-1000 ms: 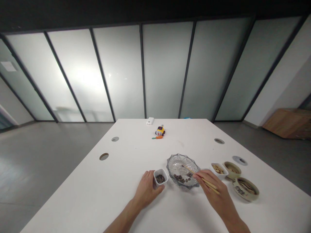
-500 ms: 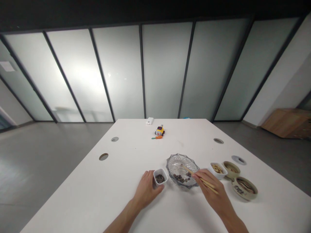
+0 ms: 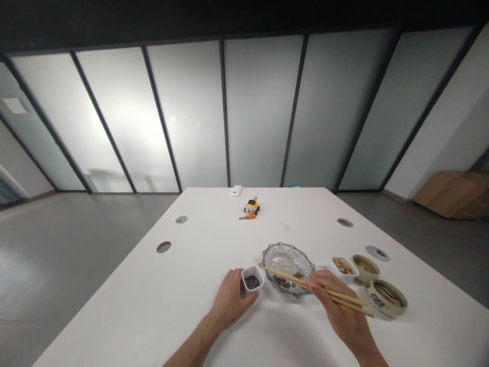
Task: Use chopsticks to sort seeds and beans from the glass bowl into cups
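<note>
My left hand (image 3: pixel 234 295) is wrapped round a small white square cup (image 3: pixel 252 289) standing on the table, with dark beans or seeds (image 3: pixel 251 282) inside. Pinched in my right hand (image 3: pixel 336 303) is a pair of wooden chopsticks (image 3: pixel 284 274), slanting left across a scalloped glass bowl (image 3: pixel 306 261). Their tips are near the cup's right rim; whether they grip anything is too small to tell. Dark oval beans (image 3: pixel 281 281) lie in the near part of the glass bowl, partly behind the chopsticks.
Right of my right hand are a white dish of pale nuts (image 3: pixel 343 266), a greenish bowl (image 3: pixel 365 268) and a bowl with dark writing (image 3: pixel 386 299). A yellow toy car (image 3: pixel 251 206), an orange toy carrot (image 3: pixel 249 217) and a white box-shaped device (image 3: pixel 236 191) sit farther back. The table (image 3: pixel 183 285) has round holes.
The chopstick tips have swung left from inside the glass bowl to near the white cup's rim. My right hand has turned and shifted slightly right; my left hand stays on the cup.
</note>
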`<state>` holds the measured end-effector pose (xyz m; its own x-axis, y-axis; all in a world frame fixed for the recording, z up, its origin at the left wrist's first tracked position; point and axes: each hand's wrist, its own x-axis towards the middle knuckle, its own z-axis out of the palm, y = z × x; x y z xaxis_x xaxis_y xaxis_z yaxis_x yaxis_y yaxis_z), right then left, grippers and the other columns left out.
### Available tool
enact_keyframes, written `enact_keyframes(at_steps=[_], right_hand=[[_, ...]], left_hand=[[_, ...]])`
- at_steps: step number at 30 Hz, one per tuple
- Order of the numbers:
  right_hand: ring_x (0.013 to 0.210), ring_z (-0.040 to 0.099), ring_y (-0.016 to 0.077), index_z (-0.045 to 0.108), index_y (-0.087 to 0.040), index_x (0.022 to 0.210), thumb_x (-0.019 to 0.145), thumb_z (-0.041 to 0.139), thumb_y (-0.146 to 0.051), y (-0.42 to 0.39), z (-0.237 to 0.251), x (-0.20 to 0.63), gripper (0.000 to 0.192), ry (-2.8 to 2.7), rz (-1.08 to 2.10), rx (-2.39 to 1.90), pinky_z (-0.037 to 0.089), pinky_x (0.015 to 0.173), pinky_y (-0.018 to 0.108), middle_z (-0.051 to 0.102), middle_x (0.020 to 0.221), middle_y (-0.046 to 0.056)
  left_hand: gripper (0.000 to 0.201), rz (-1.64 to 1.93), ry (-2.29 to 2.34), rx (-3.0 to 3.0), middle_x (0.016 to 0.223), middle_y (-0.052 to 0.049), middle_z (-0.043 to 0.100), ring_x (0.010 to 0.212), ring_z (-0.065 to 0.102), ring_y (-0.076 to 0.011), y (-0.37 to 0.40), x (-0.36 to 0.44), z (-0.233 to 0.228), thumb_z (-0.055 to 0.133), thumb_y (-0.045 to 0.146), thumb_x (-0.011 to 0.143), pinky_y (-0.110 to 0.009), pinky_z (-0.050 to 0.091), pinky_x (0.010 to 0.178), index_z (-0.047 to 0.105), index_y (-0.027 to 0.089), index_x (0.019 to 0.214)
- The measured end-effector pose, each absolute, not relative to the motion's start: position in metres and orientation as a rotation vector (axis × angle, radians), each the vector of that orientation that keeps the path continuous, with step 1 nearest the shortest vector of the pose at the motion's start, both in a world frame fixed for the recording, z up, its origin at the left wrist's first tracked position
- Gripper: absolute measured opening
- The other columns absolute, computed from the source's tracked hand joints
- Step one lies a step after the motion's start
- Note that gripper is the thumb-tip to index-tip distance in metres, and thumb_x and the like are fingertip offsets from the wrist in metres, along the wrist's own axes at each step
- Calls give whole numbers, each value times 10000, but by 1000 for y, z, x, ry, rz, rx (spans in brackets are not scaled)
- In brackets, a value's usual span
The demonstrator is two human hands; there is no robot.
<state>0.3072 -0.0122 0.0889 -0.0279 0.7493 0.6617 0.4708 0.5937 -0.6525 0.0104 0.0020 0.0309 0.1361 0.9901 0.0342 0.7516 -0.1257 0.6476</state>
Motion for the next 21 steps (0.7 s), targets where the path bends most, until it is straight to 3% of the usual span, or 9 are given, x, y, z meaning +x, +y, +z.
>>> enact_keyframes(at_steps=[3, 10, 15, 21], right_hand=[[783, 824, 230, 837, -270, 811, 1105, 652, -648, -14, 90, 305, 513, -1690, 311, -1037, 685, 721, 297, 845, 855, 65], [766, 819, 232, 817, -276, 823, 1131, 551, -697, -1, 86, 344, 586, -1713, -78, -1158, 659, 718, 318, 839, 814, 48], [767, 812, 248, 796, -285, 806, 1137, 503, -725, 4, 80, 355, 624, -1756, -36, -1221, 657, 726, 350, 842, 827, 52], [817, 806, 248, 783, -285, 850, 1109, 572, -728, 5, 71, 354, 555, -1779, 42, -1223, 661, 796, 368, 832, 866, 42]], left_hand=[[337, 665, 1652, 1938, 1228, -69, 766, 1169, 658, -285, 3, 10, 30, 758, 323, 886, -365, 490, 1065, 705, 222, 1203], [277, 672, 1663, 1956, 1195, -65, 765, 1120, 654, -285, 3, 9, 28, 762, 328, 892, -376, 508, 1058, 695, 236, 1144], [285, 639, 1676, 1939, 1183, -63, 751, 1123, 656, -291, 2, 9, 30, 754, 357, 901, -381, 505, 1042, 687, 225, 1145], [270, 635, 1676, 1947, 1193, -60, 751, 1138, 654, -287, 2, 10, 32, 748, 348, 904, -378, 497, 1045, 683, 230, 1138]])
